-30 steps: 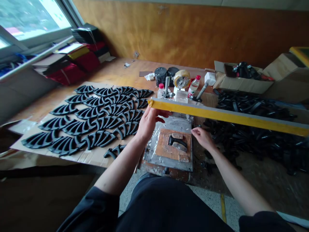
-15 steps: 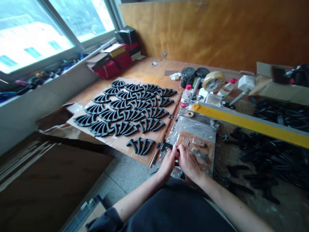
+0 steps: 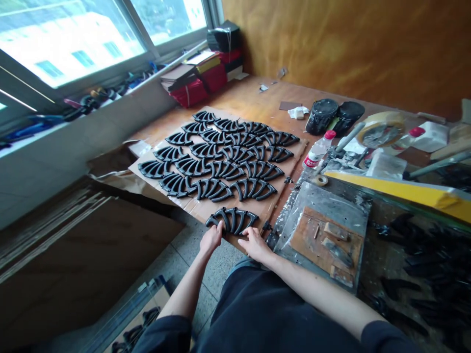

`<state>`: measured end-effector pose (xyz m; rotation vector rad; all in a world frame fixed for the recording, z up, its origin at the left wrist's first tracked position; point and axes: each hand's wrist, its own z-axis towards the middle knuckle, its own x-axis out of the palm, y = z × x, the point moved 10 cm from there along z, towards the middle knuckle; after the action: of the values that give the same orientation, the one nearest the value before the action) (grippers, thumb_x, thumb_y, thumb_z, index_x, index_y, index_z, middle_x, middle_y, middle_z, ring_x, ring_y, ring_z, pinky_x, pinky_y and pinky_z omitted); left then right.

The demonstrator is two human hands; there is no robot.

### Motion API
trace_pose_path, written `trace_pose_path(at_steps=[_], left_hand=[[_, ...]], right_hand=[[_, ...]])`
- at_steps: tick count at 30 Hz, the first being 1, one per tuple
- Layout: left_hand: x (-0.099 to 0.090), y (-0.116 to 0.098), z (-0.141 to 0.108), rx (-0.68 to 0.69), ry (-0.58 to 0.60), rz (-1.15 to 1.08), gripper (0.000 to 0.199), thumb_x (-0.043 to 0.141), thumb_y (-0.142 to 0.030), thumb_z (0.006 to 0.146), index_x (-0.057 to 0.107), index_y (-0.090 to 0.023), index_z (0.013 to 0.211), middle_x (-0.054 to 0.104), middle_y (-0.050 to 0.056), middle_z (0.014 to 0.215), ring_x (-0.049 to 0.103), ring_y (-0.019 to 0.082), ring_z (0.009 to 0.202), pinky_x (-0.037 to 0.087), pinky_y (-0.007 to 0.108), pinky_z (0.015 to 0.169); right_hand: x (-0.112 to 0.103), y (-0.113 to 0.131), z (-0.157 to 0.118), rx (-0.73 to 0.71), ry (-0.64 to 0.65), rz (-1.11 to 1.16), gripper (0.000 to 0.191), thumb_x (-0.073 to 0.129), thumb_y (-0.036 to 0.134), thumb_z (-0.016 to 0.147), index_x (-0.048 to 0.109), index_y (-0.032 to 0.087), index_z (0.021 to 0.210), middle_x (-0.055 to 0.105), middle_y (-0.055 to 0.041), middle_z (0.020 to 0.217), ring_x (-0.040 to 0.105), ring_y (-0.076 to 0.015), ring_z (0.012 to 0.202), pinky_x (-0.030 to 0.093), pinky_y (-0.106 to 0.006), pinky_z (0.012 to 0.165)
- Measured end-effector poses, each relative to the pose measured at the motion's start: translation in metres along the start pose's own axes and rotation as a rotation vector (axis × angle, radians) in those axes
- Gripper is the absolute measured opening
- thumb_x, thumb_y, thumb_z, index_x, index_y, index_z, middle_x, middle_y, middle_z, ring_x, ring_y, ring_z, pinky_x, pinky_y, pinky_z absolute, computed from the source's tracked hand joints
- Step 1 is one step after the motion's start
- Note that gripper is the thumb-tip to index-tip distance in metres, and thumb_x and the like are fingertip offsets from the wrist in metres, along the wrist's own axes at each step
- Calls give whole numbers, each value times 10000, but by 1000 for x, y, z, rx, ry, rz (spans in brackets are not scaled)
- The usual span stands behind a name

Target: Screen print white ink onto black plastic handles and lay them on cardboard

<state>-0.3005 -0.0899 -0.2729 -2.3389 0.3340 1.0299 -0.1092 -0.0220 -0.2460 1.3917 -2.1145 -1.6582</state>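
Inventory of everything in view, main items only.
table: one, brown, centre
cardboard sheet: one, brown, on table
curved parts: many, black, grouped on sheet
loose parts: many, black, right
plate: one, grey, right of sheet
board: one, brown, on plate
tubs: two, black, back
bottles: two, clear, by tubs
tape rolls: two, yellowish, near bottles
bar: one, yellow, right
window: one, bright, left
bundles: several, red and black, by window
left hand: one, bare, touching front curved parts
right hand: one, bare, at their right end

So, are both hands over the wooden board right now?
No, the left hand and right hand are at the nearest black curved parts on the cardboard.
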Motion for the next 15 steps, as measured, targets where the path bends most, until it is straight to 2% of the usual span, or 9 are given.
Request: trace_pose_path(at_steps=[5,8,10,12,13,15], left_hand=[[-18,-13,41,35,17,80,612,242,-658,863,610,-173,790,716,186,808,663,334,999,444,417,869],[-25,-16,54,74,65,72,613,250,-672,859,605,-189,731,702,155,720,679,312,920,451,377,828],[-27,-13,54,99,106,54,625,234,-688,856,586,-203,678,665,113,602,684,292,817,455,357,779],[-27,-6,47,118,134,28,633,199,-692,862,562,-216,654,626,73,524,673,270,742,452,338,734],[-27,-2,42,123,143,16,638,174,-690,868,547,-220,651,614,58,508,666,258,718,450,330,716],[-25,9,31,125,135,-33,641,132,-687,876,519,-225,661,606,34,509,647,236,679,442,314,687]], right_hand=[[4,15,21,-43,-63,-7,253,663,257,765,537,198,976,522,-99,1129,592,-214,1004,473,-374,909],[0,19,27,-62,-68,13,240,657,241,756,534,197,956,550,-95,1118,580,-218,1044,459,-381,930],[-6,15,27,-32,-22,81,230,642,257,760,538,201,958,594,-76,1056,604,-218,993,475,-390,896],[-22,9,26,-13,-8,235,220,608,290,780,543,208,974,626,-55,991,630,-207,914,493,-399,860],[-36,6,27,-11,-44,335,223,592,307,789,544,211,985,632,-52,984,636,-202,896,500,-402,856],[-75,-7,32,-12,-203,519,249,591,334,785,543,217,999,627,-70,1033,634,-206,945,500,-413,888]])
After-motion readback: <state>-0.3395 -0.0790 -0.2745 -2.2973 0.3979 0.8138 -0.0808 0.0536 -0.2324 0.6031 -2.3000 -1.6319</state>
